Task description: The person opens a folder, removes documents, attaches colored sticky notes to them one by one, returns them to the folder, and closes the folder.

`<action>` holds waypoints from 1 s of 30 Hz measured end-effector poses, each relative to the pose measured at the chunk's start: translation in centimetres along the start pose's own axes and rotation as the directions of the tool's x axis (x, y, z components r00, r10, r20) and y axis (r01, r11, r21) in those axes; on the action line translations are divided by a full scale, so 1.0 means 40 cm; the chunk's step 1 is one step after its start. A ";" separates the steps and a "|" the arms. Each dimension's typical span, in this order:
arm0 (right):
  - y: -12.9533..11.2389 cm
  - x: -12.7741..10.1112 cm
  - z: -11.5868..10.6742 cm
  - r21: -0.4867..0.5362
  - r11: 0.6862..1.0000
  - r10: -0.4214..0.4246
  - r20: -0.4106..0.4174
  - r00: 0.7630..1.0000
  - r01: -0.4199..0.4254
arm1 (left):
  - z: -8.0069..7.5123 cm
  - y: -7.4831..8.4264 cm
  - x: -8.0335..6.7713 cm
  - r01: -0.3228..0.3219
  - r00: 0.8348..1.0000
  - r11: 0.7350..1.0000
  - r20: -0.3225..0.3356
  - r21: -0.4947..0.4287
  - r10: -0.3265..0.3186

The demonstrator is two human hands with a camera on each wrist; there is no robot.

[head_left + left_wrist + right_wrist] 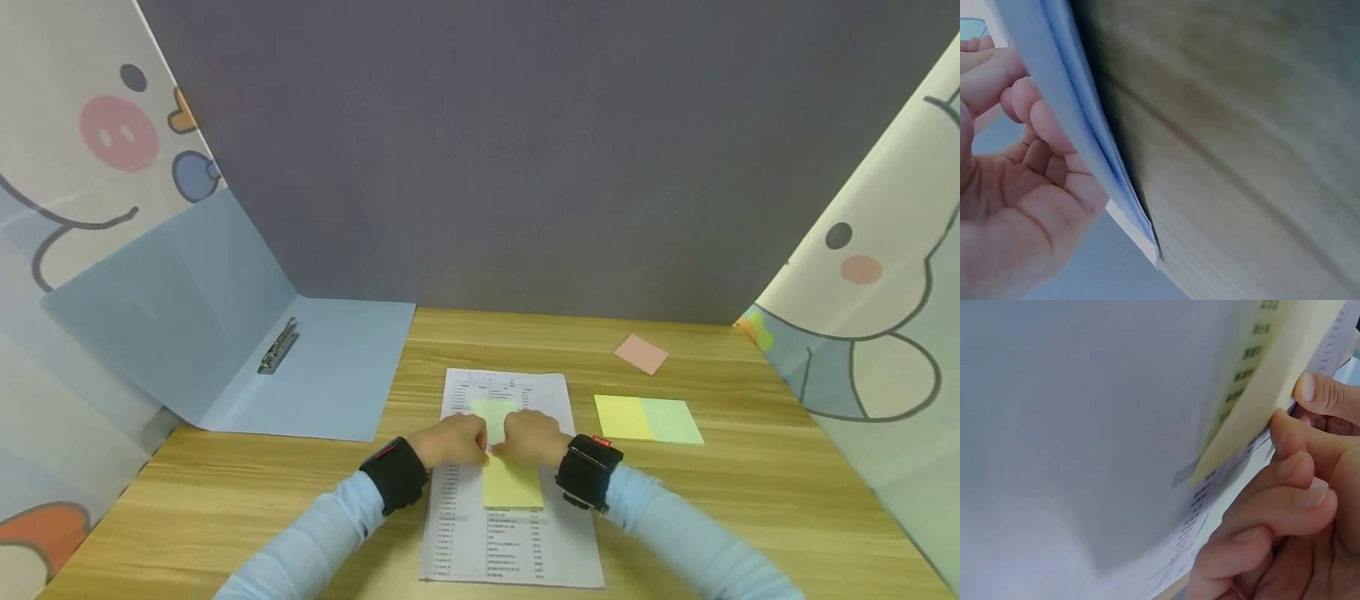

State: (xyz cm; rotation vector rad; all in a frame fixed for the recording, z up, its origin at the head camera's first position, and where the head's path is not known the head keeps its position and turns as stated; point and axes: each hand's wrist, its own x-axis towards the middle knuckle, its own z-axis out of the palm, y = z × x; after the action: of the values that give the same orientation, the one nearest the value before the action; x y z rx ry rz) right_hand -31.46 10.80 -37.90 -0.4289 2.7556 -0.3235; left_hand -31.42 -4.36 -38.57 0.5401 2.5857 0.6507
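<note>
I see the open blue folder (300,375) lying left on the bench (750,500). At the centre, my left hand (450,440) and right hand (534,438) pinch a yellow sticky note (512,482) on the printed sheet (510,542); more notes (648,418) lie right.

2 light-blue long sleeves (322,533), 1 per arm, cuffs ending just short of the wrists. Each wrist carries a black strap-on camera unit: left wrist unit (395,473) has a thin red edge, right wrist unit (589,471) is bulkier with a small red label on top.
</note>
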 end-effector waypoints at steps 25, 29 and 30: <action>0.100 -0.023 0.005 0.145 0.989 0.018 -0.023 1.000 -0.014 | -0.003 0.000 -0.004 -0.007 1.000 1.000 -0.006 -0.027 0.007; 0.121 -0.028 0.009 0.157 0.987 0.032 -0.026 0.999 -0.028 | 0.000 -0.001 -0.003 0.003 1.000 0.999 -0.007 -0.032 -0.003; 0.125 -0.030 0.010 0.161 0.987 0.033 -0.026 0.999 -0.028 | 0.001 -0.001 -0.003 0.002 1.000 0.999 -0.009 -0.034 -0.002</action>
State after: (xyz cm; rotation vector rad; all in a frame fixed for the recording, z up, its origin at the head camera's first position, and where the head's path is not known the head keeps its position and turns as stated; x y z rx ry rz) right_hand -31.53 15.75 -39.26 -0.3424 2.7340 -0.5428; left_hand -31.31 -4.45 -38.59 0.5245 2.5790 0.6963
